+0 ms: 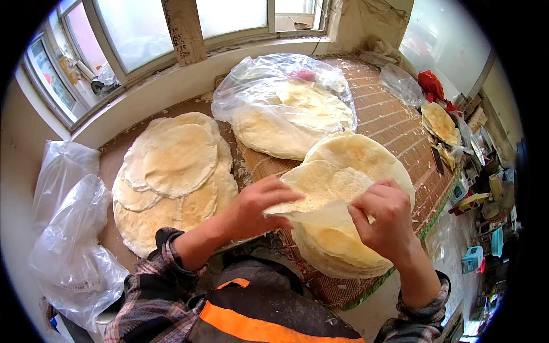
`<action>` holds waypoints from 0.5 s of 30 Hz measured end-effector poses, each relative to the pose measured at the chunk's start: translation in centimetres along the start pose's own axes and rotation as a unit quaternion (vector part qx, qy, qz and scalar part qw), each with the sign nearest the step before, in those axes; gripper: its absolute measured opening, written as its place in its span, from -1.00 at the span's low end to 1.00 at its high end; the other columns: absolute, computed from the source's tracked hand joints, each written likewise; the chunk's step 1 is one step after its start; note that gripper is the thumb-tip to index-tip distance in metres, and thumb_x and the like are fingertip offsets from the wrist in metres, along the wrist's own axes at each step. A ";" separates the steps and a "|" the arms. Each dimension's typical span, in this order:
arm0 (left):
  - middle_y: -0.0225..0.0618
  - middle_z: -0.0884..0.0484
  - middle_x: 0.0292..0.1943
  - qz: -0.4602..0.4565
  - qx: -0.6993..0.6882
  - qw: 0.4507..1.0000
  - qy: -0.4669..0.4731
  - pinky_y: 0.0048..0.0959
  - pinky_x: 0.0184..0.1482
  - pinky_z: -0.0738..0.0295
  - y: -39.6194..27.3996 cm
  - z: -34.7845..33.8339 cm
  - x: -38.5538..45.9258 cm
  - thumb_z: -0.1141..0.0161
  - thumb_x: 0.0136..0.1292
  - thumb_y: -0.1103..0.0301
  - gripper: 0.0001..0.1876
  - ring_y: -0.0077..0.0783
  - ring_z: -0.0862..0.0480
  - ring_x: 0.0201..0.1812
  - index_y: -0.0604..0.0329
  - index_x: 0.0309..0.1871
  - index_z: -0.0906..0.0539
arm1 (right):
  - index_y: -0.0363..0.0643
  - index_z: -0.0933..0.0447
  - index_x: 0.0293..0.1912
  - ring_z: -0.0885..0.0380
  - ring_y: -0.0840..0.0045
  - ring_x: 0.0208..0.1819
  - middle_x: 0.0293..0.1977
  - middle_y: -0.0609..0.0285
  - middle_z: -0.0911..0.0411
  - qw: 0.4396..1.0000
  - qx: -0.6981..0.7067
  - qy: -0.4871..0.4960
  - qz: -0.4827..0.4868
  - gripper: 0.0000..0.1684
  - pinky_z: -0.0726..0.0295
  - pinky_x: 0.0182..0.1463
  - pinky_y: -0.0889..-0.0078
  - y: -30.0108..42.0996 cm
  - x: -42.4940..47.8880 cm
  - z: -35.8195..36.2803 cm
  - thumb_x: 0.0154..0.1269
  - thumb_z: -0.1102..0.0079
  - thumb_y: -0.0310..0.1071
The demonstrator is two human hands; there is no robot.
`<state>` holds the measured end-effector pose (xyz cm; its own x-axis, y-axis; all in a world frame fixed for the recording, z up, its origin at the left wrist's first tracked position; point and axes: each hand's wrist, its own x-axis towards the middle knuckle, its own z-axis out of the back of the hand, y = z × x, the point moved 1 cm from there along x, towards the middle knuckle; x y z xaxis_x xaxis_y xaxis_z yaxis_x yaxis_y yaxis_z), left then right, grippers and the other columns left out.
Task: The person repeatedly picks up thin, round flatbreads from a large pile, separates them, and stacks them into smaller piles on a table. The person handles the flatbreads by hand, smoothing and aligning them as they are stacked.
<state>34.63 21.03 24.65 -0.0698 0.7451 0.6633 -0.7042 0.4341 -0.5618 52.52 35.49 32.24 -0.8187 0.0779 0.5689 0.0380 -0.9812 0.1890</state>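
Observation:
A thin round flatbread (324, 184) is partly raised off a tall stack of similar flatbreads (351, 261) in front of me. Its near edge is lifted and looks translucent. My right hand (381, 218) pinches that edge at the right, with the fingers curled in. At the left end, my left hand (263, 206) has the edge between thumb and fingers, which are loosely spread and slightly blurred. Behind the raised sheet, the back of the stack shows pale with light brown patches.
Left of my hands lies a wide pile of overlapping flatbreads (180, 158). Clear plastic (283, 68) partly covers another stack (274, 133) at the back. Crumbs dot the slatted mat (386, 115). Plastic bags (77, 248) hang at left; a browned flatbread (441, 122) lies far right.

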 end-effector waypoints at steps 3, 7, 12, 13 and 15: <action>-0.31 -0.55 -0.45 -0.079 0.028 0.996 0.032 -0.38 -0.40 -0.46 0.9 -0.7 -2.1 -0.28 -0.04 0.55 -0.82 -0.24 -0.54 -0.43 0.23 -0.31 -0.61 | -0.18 -0.40 -0.69 -0.42 0.34 -0.62 -0.73 0.20 -0.35 0.999 0.013 0.028 0.017 -0.84 -0.39 -0.38 0.37 0.7 -1.1 0.3 -0.15 -0.19 -0.54; -0.27 -0.58 -0.43 -0.074 -0.029 0.993 0.083 -0.40 -0.41 -0.46 1.2 -0.9 -3.6 -0.25 0.04 0.58 -0.89 -0.24 -0.56 -0.42 0.25 -0.33 -0.63 | -0.17 -0.38 -0.67 -0.39 0.38 -0.62 -0.74 0.24 -0.30 0.995 0.030 0.085 0.032 -0.85 -0.37 -0.42 0.40 2.4 -3.1 0.6 -0.20 -0.18 -0.52; -0.26 -0.59 -0.36 0.097 -0.084 0.991 0.047 -0.44 -0.31 -0.49 3.3 0.0 -5.2 -0.27 0.04 0.55 -0.88 -0.27 -0.58 -0.35 0.26 -0.31 -0.63 | -0.11 -0.44 -0.58 -0.41 0.46 -0.56 -0.68 0.32 -0.34 0.985 0.051 0.162 -0.035 -0.89 -0.46 -0.27 0.44 4.7 -5.4 0.7 -0.19 -0.20 -0.47; -0.26 -0.58 -0.36 0.166 -0.071 0.983 0.022 -0.43 -0.30 -0.49 4.0 0.4 -5.5 -0.27 0.03 0.53 -0.87 -0.27 -0.58 -0.33 0.26 -0.31 -0.63 | -0.11 -0.46 -0.55 -0.42 0.44 -0.54 -0.66 0.31 -0.36 0.980 0.066 0.178 -0.059 -0.89 -0.46 -0.26 0.42 5.0 -5.5 0.7 -0.17 -0.21 -0.46; -0.27 -0.60 -0.33 0.296 -0.105 0.949 0.028 -0.49 -0.26 -0.48 6.8 0.1 -6.3 -0.26 0.08 0.50 -0.80 -0.41 -0.59 -0.30 0.29 -0.20 -0.61 | -0.12 -0.51 -0.51 -0.46 0.42 -0.50 -0.62 0.30 -0.42 0.967 0.093 0.211 -0.108 -0.90 -0.47 -0.23 0.40 5.6 -5.8 0.9 -0.15 -0.24 -0.44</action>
<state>30.20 19.20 16.71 -0.3672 0.9133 0.1763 -0.3965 0.0178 -0.9179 57.97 29.72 30.77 -0.9785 0.1596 0.1306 -0.0893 -0.8987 0.4293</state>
